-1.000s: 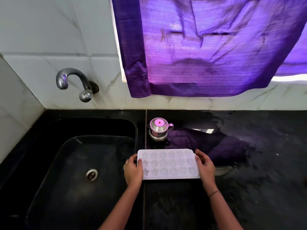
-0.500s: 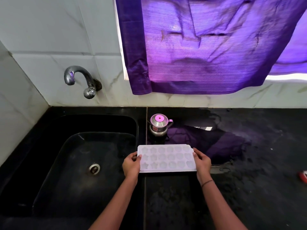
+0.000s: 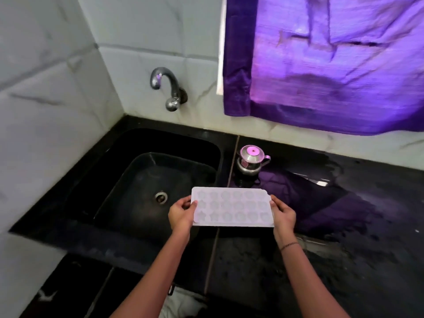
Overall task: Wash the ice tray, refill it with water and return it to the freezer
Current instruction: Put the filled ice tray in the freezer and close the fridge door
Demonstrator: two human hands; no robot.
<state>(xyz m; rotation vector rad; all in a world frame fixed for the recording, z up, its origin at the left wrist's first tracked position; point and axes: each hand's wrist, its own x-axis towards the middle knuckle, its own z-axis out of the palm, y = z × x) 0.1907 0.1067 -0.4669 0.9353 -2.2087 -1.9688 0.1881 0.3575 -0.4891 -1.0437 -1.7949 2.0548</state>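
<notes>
A white ice tray [image 3: 232,206] with star and round moulds is held level above the black counter, straddling the right rim of the sink. My left hand [image 3: 181,214] grips its left short edge, thumb on top. My right hand [image 3: 283,213] grips the right short edge the same way. The black sink [image 3: 137,180] with its metal drain [image 3: 161,197] lies to the left of the tray. A chrome tap [image 3: 168,88] sticks out of the tiled wall above the sink's back; no water runs from it.
A small steel pot with a lid [image 3: 251,162] stands on the counter just behind the tray. A purple curtain [image 3: 332,65] hangs over the wall at the upper right. The black counter [image 3: 344,226] looks wet at the right. White tiled walls close the left and back.
The view has swung left and drawn back, so the sink and tap sit nearer the middle. The tray, still held by both hands, has shifted slightly left towards the sink.
</notes>
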